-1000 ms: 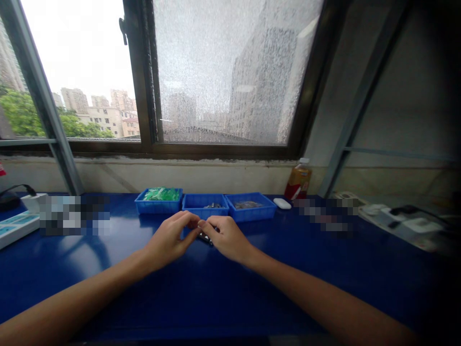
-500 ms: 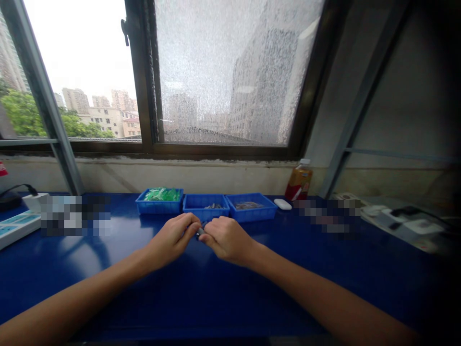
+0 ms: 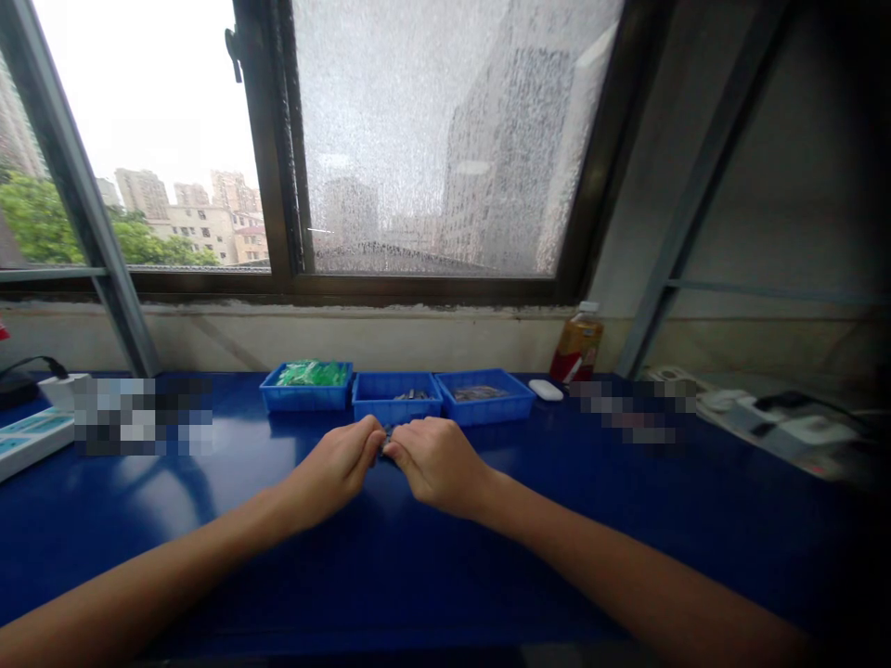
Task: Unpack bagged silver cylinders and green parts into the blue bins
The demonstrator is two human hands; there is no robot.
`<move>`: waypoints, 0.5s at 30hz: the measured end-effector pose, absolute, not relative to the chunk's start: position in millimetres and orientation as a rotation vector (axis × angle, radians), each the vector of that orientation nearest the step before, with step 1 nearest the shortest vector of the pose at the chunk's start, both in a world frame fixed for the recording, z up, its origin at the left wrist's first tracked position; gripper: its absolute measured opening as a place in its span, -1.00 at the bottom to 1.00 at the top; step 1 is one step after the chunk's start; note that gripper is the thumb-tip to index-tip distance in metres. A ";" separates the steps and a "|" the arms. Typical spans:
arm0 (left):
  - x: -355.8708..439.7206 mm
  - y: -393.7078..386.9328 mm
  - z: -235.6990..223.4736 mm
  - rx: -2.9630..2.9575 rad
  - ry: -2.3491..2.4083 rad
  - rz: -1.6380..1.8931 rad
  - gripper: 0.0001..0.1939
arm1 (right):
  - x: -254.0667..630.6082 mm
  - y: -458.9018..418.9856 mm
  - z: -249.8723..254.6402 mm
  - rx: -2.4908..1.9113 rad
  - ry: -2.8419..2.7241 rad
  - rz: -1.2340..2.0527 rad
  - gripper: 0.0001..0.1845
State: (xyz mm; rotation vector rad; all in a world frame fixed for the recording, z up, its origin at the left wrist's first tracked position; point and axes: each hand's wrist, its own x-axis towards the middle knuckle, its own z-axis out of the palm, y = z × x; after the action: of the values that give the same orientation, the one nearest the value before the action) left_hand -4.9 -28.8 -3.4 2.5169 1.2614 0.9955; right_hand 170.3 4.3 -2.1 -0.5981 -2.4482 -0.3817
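My left hand (image 3: 346,461) and my right hand (image 3: 440,464) meet above the blue table, in front of the bins. Both are closed, fingertips pinching a small grey metallic piece (image 3: 386,443) between them. Most of that piece is covered by the fingers, so its kind cannot be made out. Just behind the hands stands the middle blue bin (image 3: 366,408), with small grey metal parts (image 3: 416,395) in it. To its right, another blue bin (image 3: 519,408) holds thin brownish-grey pieces (image 3: 480,393). The left blue bin (image 3: 306,400) contains green plastic packets (image 3: 313,373).
On the blue table (image 3: 390,575), a white oval case (image 3: 545,390) lies right of the bins, before a bottle (image 3: 579,343) of amber liquid. A power strip (image 3: 34,436) is at the left; chargers and cables (image 3: 786,427) lie at the right. Metal posts flank the window.
The left fingers have closed in further over the grey piece, so less of it shows. My right hand stays almost in place. The view has shifted very slightly.
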 end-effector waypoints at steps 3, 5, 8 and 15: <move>-5.2 -28.5 -4.8 2.536 1.231 0.987 -0.73 | 171.2 5.6 -1.7 -0.599 -2.476 -0.333 -0.61; -5.2 -27.7 -4.4 2.527 1.235 0.992 -0.74 | 171.9 6.2 -0.7 -0.627 -2.461 -0.324 -0.61; -5.0 -25.8 -2.6 2.442 1.299 1.041 -0.71 | 173.6 5.8 2.5 -0.685 -2.400 -0.310 -0.61; -4.7 -23.6 -0.9 2.333 1.335 1.019 -0.69 | 172.3 1.1 3.7 -0.713 -2.481 -0.462 -0.71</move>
State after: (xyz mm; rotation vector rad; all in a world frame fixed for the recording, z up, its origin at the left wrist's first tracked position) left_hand -4.7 -23.6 -0.9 2.3329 1.3354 1.0189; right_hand 172.3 1.1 3.7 -0.7128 -2.4813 -0.4620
